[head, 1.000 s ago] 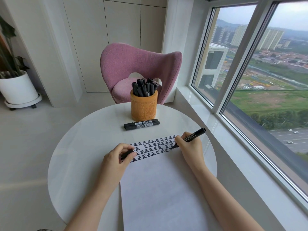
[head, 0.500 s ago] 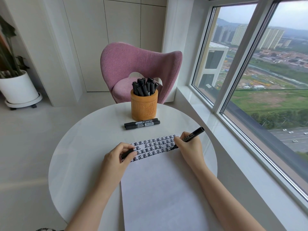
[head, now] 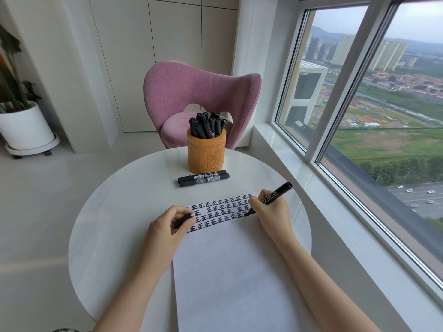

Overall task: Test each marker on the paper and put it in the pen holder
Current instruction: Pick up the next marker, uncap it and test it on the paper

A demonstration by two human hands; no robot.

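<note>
A white counter (head: 115, 212) is carrying a paper sheet (head: 235, 271), a full pen holder (head: 206, 154) standing beyond it, two markers (head: 203, 179) lying beside that. The right hand (head: 273, 212) is gripping a marker (head: 275, 192), tip on the paper; the left hand (head: 165, 226) is pinching a cap (head: 182, 220).

- The fingers (head: 184, 212) of the left hand (head: 165, 232) cover most of a small black piece (head: 181, 221).
- The right hand (head: 271, 212) hides the mid-barrel of the black felt marker (head: 280, 189).
- The carved orange-brown cylindrical pen holder (head: 206, 154) conceals the lower ends of the standing black markers (head: 207, 124).
- The white paper sheet (head: 230, 271) is cut off at the bottom edge.
- The label print on the two lying black markers (head: 203, 178) is too small to read.
</note>
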